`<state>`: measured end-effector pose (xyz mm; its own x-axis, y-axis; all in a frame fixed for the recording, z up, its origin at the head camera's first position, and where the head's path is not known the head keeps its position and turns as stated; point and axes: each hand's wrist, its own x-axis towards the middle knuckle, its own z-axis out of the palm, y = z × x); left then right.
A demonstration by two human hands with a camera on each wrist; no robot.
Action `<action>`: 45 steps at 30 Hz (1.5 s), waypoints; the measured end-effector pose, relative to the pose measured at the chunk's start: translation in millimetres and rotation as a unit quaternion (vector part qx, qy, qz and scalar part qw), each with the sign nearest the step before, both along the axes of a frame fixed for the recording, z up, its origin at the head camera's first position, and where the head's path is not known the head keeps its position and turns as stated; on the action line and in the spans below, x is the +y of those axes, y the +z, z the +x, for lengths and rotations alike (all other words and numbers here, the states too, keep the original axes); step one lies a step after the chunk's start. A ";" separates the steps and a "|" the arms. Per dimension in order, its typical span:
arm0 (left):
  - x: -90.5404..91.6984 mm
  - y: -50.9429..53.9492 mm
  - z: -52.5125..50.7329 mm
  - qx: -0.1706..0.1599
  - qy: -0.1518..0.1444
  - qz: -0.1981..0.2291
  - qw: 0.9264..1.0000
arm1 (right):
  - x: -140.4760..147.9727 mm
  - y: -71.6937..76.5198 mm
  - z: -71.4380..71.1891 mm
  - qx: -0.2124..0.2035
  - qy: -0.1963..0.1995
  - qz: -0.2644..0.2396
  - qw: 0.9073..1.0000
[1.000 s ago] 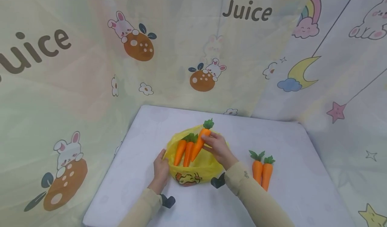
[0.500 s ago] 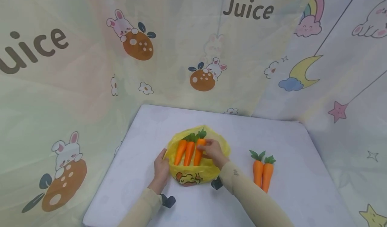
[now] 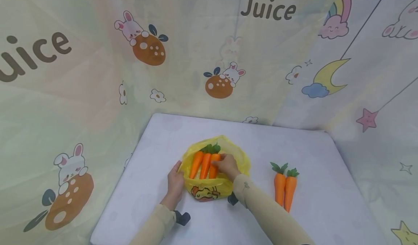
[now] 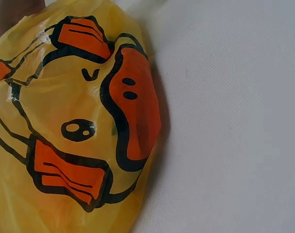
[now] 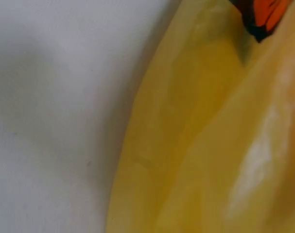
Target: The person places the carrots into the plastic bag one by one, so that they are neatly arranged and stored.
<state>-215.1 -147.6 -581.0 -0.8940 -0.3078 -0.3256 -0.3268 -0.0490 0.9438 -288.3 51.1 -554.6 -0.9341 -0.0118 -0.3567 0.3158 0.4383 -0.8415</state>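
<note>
A yellow plastic bag [image 3: 235, 182] with a printed duck face [image 4: 89, 111] lies with its mouth wide open in the middle of the table. Three orange carrots with green tops are inside, among them a left carrot [image 3: 197, 163] and a middle carrot [image 3: 205, 165]. My right hand [image 3: 229, 166] reaches into the bag and pinches the rightmost carrot [image 3: 213, 167]. At the bag's left side my left hand [image 3: 175, 183] holds the rim. Both wrist views are mostly filled by the bag; the right wrist view does not show the fingers.
Two more carrots, a left one [image 3: 279, 187] and a right one [image 3: 290, 191], lie side by side on the white table [image 3: 156, 139], right of the bag. Behind and beside the table hangs a printed curtain [image 3: 183, 38].
My right hand has lowered the third carrot into the bag, moving left and down until it lies beside the other two. The left hand has stayed at the rim.
</note>
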 end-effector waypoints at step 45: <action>0.2 5.1 2.2 -0.007 -0.011 -0.004 1.000 | 146.2 93.5 36.7 0.248 0.021 0.330 0.910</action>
<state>-212.9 -147.4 -575.8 -0.8960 -0.2911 -0.3353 -0.3407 -0.0335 0.9396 -251.6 197.2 -461.1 -0.9858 0.0131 0.1675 -0.0601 0.9035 -0.4243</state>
